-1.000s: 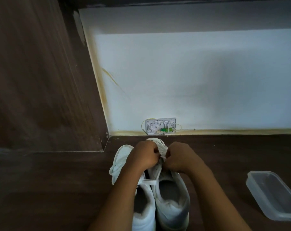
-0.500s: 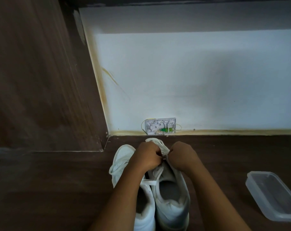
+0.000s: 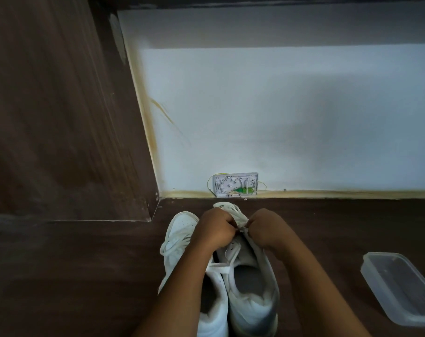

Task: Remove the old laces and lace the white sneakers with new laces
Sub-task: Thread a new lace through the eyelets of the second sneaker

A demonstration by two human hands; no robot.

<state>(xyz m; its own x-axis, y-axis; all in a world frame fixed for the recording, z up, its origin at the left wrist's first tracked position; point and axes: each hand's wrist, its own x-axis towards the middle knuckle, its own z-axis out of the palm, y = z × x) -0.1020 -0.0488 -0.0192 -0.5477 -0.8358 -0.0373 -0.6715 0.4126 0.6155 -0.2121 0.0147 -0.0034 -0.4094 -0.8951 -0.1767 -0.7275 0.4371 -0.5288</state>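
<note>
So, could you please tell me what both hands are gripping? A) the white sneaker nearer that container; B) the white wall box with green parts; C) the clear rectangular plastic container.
A: the left hand and right hand curl together onto the front of the white sneaker nearer the clear rectangular plastic container, which lies apart, untouched.

dark wood floor (image 3: 85, 276): 2 white sneakers (image 3: 252, 288), clear plastic tub (image 3: 401, 290).
</note>
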